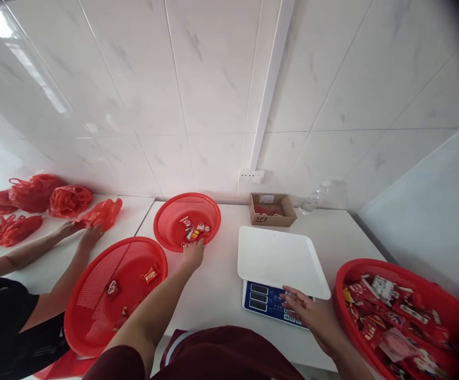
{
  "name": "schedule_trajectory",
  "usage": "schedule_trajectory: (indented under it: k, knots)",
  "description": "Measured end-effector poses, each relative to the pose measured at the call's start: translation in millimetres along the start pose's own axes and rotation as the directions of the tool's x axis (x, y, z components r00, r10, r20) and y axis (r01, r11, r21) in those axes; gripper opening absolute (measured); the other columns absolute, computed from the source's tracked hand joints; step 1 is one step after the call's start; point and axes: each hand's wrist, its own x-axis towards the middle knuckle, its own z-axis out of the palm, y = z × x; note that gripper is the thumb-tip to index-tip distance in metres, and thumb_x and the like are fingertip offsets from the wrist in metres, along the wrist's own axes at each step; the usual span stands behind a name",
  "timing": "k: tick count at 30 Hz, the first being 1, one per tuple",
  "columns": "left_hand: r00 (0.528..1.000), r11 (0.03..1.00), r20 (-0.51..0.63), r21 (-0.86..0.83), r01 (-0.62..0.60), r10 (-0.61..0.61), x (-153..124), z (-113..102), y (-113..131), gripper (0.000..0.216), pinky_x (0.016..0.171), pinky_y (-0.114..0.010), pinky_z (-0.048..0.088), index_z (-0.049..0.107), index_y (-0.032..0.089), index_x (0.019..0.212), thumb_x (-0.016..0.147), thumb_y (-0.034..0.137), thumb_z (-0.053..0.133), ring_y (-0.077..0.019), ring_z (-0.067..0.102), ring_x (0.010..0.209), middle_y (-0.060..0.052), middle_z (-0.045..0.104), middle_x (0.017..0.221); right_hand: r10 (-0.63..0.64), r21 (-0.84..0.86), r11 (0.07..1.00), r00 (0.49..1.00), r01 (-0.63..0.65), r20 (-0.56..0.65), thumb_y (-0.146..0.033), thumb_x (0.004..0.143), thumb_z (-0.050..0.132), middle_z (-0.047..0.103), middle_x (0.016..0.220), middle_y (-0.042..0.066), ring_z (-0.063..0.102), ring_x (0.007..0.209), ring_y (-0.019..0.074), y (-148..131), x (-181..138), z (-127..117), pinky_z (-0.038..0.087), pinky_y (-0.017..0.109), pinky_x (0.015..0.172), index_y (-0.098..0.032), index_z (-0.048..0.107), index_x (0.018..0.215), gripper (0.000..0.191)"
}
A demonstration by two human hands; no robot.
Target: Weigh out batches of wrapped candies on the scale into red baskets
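Observation:
My left hand (193, 254) is at the near rim of a round red plastic basket (166, 216), its fingers hooked over the edge. A few small wrapped sweets (200, 226) lie at the bottom of that basket. My right hand (302, 310) hovers with fingers apart over the blue keypad panel of a digital scale (267, 302), holding nothing. The scale's white weighing pan (279, 258) has nothing on it. At the right, a large red basket (342, 269) holds a heap of wrapped snacks (395, 311).
Left of me, another red basket (94, 295) holds a few packets. A co-worker's hands (89, 237) touch a red plastic bag (104, 214); several tied bags (35, 192) lie beyond. A small cardboard box (272, 217) and a clear bottle (316, 198) stand by the wall.

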Motion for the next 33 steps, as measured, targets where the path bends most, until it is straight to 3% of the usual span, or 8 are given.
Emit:
schedule_trajectory:
  k: [7,12,14,18,22,26,29,33]
  knots:
    - [0.981,0.981,-0.035,-0.035,0.191,-0.193,23.5,-24.4,-44.8,0.044,0.107,-0.059,0.02,0.045,0.021,0.133,0.094,0.028,0.026,-0.0296,0.046,0.125,-0.015,0.056,0.129,-0.012,-0.008,1.0,1.0,0.012,-0.007,-0.054,0.06,0.069,0.068,0.106,0.01,0.065,0.098,0.0272,8.7,3.4,8.8,0.049,0.041,0.088,-0.023,0.061,0.109,0.058]
    - [0.952,0.956,-0.09,-0.06,0.288,-0.292,-6.5,-30.5,-77.3,0.056,0.104,-0.068,0.016,0.027,0.018,0.145,0.091,0.034,0.031,-0.0371,0.013,0.141,-0.019,0.023,0.152,-0.054,-0.017,0.998,0.997,0.053,-0.063,-0.054,0.066,0.065,0.068,0.102,0.01,0.065,0.095,0.0261,15.4,3.1,-2.8,0.051,0.04,0.085,-0.023,0.063,0.107,0.052]
    - [0.909,0.912,-0.148,-0.195,0.36,-0.391,-22.8,-23.9,-87.3,0.061,0.098,-0.071,0.023,0.024,0.021,0.146,0.089,0.04,0.036,-0.0414,0.008,0.14,-0.019,0.014,0.154,-0.082,-0.005,0.997,0.987,0.082,-0.136,-0.054,0.067,0.064,0.069,0.099,0.01,0.065,0.093,0.0254,17.4,1.5,-11.9,0.052,0.04,0.082,-0.021,0.063,0.107,0.052]
    - [0.919,0.853,-0.069,-0.404,0.33,-0.389,-41.1,-5.0,-95.5,0.076,0.104,-0.057,0.03,0.013,0.007,0.146,0.086,0.042,0.043,-0.0402,0.009,0.141,-0.03,0.01,0.15,-0.115,0.025,0.991,0.942,0.13,-0.317,-0.05,0.07,0.061,0.068,0.1,0.01,0.064,0.09,0.0237,21.2,1.2,-44.1,0.052,0.039,0.081,-0.018,0.062,0.107,0.049]
    - [0.918,0.829,-0.052,-0.451,0.33,-0.394,-40.8,2.1,-82.0,0.083,0.102,-0.059,0.031,0.009,0.013,0.148,0.083,0.049,0.047,-0.0424,0.012,0.14,-0.029,0.003,0.151,-0.161,-0.138,0.985,0.843,0.104,-0.513,-0.041,0.072,0.058,0.068,0.104,0.01,0.063,0.096,0.0246,28.6,2.6,-94.5,0.048,0.04,0.089,-0.017,0.063,0.108,0.043]
    - [0.923,0.86,-0.12,-0.424,0.284,-0.364,-39.4,-1.9,-59.0,0.083,0.105,-0.056,0.03,0.009,0.007,0.147,0.084,0.048,0.044,-0.038,0.006,0.142,-0.031,0.01,0.15,-0.225,-0.372,0.927,0.746,-0.033,-0.627,-0.034,0.076,0.052,0.063,0.119,0.012,0.056,0.113,0.0272,45.0,6.1,-144.6,0.039,0.042,0.101,-0.017,0.06,0.115,0.043]
    - [0.914,0.893,-0.203,-0.364,0.264,-0.352,-42.8,-3.4,-34.6,0.077,0.104,-0.06,0.026,0.012,0.008,0.146,0.086,0.045,0.041,-0.0394,0.008,0.141,-0.031,0.011,0.15,-0.187,-0.418,0.901,0.763,-0.119,-0.619,-0.034,0.077,0.052,0.057,0.128,0.015,0.05,0.12,0.0287,61.2,12.7,-168.8,0.035,0.042,0.103,-0.015,0.055,0.121,0.049]
    - [0.936,0.944,-0.276,-0.301,0.13,-0.217,-49.6,6.5,11.7,0.073,0.106,-0.059,0.025,0.017,0.009,0.146,0.086,0.041,0.043,-0.0384,0.012,0.141,-0.028,0.013,0.151,-0.113,-0.404,0.908,0.865,-0.11,-0.489,-0.038,0.072,0.062,0.054,0.13,0.015,0.051,0.119,0.0284,79.5,27.6,-175.0,0.038,0.041,0.099,-0.018,0.051,0.127,0.06]
